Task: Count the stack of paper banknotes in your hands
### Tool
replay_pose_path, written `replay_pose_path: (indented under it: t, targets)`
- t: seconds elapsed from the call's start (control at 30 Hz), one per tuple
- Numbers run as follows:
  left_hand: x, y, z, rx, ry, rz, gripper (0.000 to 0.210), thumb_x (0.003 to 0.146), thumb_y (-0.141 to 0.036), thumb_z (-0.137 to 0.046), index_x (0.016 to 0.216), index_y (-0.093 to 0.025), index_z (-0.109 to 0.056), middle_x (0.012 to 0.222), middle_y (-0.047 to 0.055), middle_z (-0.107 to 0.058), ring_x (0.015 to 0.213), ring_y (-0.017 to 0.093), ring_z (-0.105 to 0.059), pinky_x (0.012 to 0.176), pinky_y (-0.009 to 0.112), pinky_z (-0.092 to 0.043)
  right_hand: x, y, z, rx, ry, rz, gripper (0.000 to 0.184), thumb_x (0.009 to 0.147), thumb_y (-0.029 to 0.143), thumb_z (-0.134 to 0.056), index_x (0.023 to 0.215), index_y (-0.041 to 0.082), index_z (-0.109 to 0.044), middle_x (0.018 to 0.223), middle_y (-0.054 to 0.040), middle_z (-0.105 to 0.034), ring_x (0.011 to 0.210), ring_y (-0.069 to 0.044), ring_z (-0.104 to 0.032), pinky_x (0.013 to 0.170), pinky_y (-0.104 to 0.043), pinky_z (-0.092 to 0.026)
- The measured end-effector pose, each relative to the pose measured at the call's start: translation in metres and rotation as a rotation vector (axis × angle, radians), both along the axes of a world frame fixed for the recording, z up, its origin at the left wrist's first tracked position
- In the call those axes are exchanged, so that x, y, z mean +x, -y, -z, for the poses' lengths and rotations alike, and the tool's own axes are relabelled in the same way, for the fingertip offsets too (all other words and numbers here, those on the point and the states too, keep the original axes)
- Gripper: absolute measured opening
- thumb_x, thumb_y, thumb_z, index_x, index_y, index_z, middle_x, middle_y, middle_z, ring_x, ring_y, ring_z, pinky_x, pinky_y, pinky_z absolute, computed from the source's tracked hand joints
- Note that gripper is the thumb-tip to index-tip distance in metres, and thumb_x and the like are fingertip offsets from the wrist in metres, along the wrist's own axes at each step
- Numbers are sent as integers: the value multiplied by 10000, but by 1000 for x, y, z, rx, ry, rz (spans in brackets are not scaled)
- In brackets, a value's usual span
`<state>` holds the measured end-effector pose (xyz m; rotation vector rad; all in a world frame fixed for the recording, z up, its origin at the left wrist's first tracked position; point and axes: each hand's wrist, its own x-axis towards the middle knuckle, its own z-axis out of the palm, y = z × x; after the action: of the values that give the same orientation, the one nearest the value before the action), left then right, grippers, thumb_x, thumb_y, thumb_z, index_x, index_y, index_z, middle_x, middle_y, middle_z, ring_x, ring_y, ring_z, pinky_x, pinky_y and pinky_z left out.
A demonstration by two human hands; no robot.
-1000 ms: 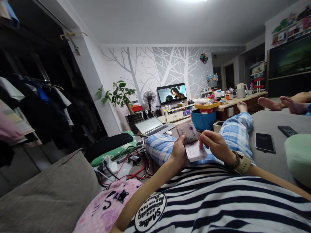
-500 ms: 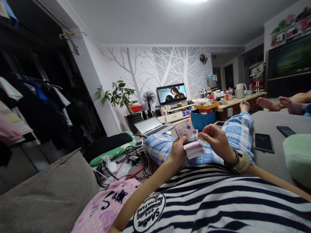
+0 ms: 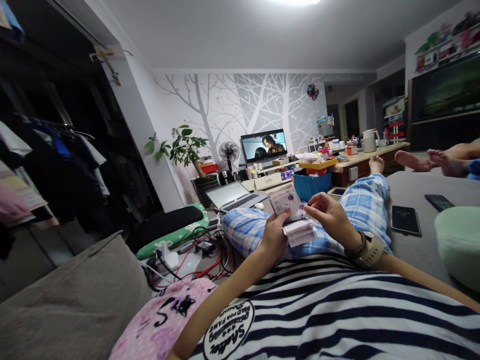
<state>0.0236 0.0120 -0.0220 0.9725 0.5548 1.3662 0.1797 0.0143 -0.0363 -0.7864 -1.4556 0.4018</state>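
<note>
A stack of banknotes, pale with purple print, rests in my left hand above my lap. The thumb lies across the notes, and their lower part folds down over the fingers in layers. My right hand is beside the stack with thumb and forefinger pinched at the right edge of the top banknote; the exact contact is small and hard to see. A watch and a beaded bracelet are on my right wrist. Blue plaid trousers cover my legs beneath both hands.
To the left, a laptop and tangled cables lie near a green-edged cushion. On the right are a phone, a remote control and a pale green rounded object. Another person's feet rest farther back.
My right hand has shifted slightly left and its fingertips are closer to the notes. The top note's right end lies flatter against the stack. My left hand keeps its hold.
</note>
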Motion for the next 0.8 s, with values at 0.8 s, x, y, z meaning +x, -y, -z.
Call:
replay_pose_path:
  t: [0.8]
  targets:
    - [10,-4,16,47,-3,25,277,660,-197,-751,910,-86,-703,853,124,-745,894,291,-697,903,436,-502,-1,-8,14,-28,-7,-48,398,793,549,-616,647,188,-536,584,8,-500,554,-124,-421,509,-258,-337]
